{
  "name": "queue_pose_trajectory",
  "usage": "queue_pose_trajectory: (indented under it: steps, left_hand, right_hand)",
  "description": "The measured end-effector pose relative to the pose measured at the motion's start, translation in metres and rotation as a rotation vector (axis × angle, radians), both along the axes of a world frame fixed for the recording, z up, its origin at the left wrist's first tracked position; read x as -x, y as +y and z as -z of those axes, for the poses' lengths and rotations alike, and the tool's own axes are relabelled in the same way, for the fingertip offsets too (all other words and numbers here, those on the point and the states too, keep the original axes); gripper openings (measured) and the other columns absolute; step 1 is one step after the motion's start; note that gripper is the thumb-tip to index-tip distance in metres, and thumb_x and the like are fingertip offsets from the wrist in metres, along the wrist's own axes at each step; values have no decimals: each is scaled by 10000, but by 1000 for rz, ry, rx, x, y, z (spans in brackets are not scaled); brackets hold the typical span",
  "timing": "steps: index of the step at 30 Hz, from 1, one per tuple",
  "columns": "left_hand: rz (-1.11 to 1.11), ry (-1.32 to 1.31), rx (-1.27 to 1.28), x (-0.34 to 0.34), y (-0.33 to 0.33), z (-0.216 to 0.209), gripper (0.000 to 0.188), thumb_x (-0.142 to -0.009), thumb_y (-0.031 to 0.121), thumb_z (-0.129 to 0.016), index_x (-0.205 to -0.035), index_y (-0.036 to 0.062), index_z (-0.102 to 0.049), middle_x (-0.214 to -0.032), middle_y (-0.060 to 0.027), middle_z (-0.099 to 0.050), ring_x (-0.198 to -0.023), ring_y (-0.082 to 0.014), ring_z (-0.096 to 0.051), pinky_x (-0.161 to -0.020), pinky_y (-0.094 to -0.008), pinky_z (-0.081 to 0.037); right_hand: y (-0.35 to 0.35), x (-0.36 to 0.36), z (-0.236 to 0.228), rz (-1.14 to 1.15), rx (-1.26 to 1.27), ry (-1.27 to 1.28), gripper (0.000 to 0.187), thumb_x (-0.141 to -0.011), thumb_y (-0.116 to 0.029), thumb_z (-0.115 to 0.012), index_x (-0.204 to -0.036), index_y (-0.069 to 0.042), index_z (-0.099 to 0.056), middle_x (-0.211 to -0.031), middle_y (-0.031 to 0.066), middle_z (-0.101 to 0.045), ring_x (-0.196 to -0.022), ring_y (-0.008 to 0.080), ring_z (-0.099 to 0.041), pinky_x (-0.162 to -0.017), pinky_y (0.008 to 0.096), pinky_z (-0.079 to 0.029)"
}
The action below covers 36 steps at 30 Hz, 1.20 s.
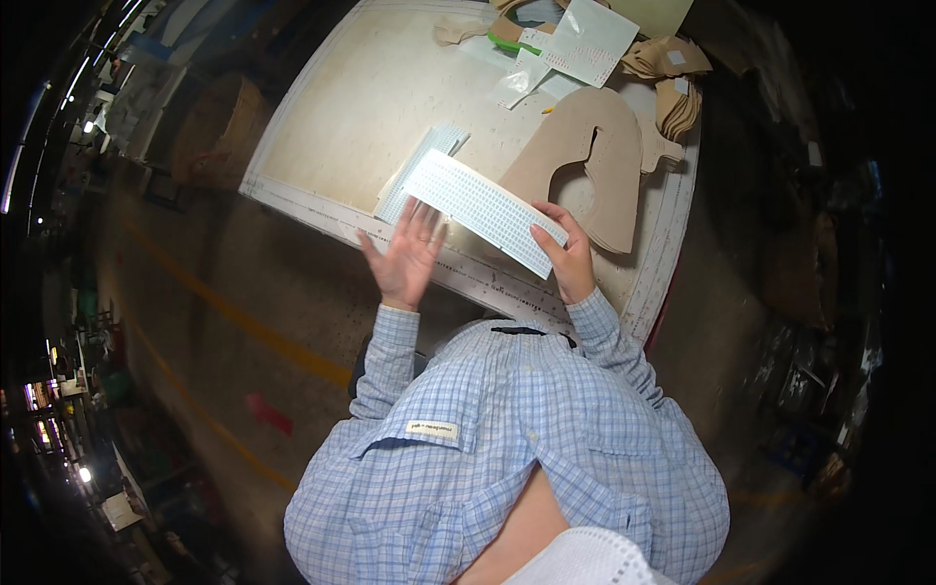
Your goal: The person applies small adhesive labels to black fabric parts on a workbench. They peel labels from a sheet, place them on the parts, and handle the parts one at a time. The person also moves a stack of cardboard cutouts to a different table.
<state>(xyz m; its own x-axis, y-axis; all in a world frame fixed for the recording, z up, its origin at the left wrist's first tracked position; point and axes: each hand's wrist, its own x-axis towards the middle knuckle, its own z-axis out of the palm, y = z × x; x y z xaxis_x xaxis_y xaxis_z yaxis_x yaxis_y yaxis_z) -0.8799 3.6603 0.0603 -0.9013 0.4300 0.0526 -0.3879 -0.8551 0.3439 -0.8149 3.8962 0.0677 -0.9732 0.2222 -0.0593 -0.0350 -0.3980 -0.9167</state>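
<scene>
My right hand [568, 252] grips the right end of a long white sheet of small printed labels [487, 210], thumb on top. The sheet is tilted above the table's near edge. My left hand [409, 255] has its fingers spread, palm up, just below the sheet's left end; it holds nothing. Under and behind that end, more label sheets [439, 144] lie on the table. Right of them rests a stack of tan cut-out pieces [570, 127], curved with a large notch.
The pale worktable [331, 117] spans the area ahead, its near edge close to my body. Toward its far right lie white papers [590, 41], a green object [509, 45] and smaller stacks of tan pieces [678, 102]. A yellow line [263, 331] marks the floor at left.
</scene>
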Motion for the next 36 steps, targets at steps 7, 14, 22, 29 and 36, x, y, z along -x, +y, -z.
queue_pose_trajectory:
  steps: [7,14,22,29,36]
  left_hand:
    - [31,-227,466,-61,63,16,361,-932,154,-597,-1261,44,-499,-1197,-70,-591,-1121,-177,-556,-988,-349,-424]
    - [-41,-158,660,-61,67,4,464,-938,169,-604,-1340,2,-442,-1251,-105,-543,-1156,-181,-518,-1017,-328,-400]
    - [-61,-91,815,-63,70,8,456,-927,173,-632,-1310,-27,-486,-1224,-104,-560,-1122,-181,-530,-982,-302,-411]
    - [-82,-93,844,-65,70,11,390,-921,181,-646,-1236,-21,-539,-1161,-89,-592,-1043,-164,-558,-906,-290,-447]
    - [-67,-65,916,-65,71,12,354,-916,188,-656,-1193,-15,-567,-1107,-74,-605,-988,-144,-568,-870,-277,-457]
  right_hand:
    - [-14,-1,13,-117,-410,28,535,-846,-23,-672,-1333,-24,-450,-1037,63,-565,-944,118,-581,-820,239,-498]
    - [-3,-8,24,-141,-89,-107,349,-885,-3,-628,-1219,44,-535,-924,75,-644,-822,108,-646,-742,223,-544]
    - [-3,-18,22,27,-392,-119,150,-875,-101,-667,-990,-4,-664,-832,53,-683,-735,127,-669,-654,232,-537]
    - [12,-20,9,309,-1097,282,128,-760,-102,-725,-884,-76,-706,-945,45,-668,-956,284,-609,-825,371,-504]
    - [13,-23,11,278,-1153,297,133,-738,-87,-739,-865,-76,-701,-930,35,-667,-984,252,-589,-857,359,-485]
